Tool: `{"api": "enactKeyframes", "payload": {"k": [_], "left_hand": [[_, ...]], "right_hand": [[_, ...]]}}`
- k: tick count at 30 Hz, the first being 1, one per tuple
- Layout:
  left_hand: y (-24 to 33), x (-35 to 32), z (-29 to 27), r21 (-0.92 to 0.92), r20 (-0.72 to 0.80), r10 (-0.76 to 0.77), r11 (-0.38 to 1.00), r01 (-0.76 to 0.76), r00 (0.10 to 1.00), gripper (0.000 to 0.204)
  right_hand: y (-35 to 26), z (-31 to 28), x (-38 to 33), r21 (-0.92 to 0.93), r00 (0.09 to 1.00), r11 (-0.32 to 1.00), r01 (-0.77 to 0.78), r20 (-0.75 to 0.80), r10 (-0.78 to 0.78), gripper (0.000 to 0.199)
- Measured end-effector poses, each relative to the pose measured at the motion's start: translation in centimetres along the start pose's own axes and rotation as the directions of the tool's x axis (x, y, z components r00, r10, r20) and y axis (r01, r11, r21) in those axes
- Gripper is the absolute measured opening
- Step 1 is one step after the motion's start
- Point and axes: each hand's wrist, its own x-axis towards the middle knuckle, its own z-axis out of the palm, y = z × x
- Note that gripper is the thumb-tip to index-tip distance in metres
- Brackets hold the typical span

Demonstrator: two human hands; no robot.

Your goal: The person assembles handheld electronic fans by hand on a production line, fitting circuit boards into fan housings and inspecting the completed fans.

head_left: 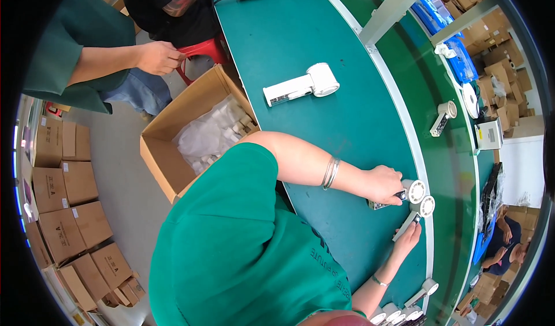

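My left hand (381, 185), with bangles on its wrist, is closed round the handle of a white handheld fan (414, 190). In my right hand (408, 237) is the handle of a second white handheld fan (426, 206). The two round vented heads are side by side, seemingly touching, near the far edge of the green table (324, 129). Dark parts show on both handles; my fingers hide the rest. Another white fan (324, 79) lies up the table, its handle showing inner parts. By my right forearm are a fan (429, 286) and several more fan heads (393, 312).
A green conveyor belt (457, 181) runs beyond a pale rail, carrying another fan (447, 109). An open carton (159, 146) with white parts stands against the table. Stacked cartons (75, 181) line the left. A co-worker's hand (159, 58) is near a red stool (205, 51).
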Motion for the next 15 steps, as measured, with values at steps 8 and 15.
{"api": "enactKeyframes", "payload": {"k": [8,15], "left_hand": [[-0.16,-0.08,0.09,-0.018,-0.020,0.013,1.000,-0.013,1.000,0.035],[-0.05,-0.12,-0.07,-0.008,-0.017,0.000,1.000,0.000,1.000,0.036]], "right_hand": [[-0.24,0.08,-0.21,-0.041,1.000,0.999,0.017,-0.007,-0.017,0.032],[0.23,0.22,0.00,-0.045,0.999,0.999,0.022,-0.023,-0.023,0.033]]}}
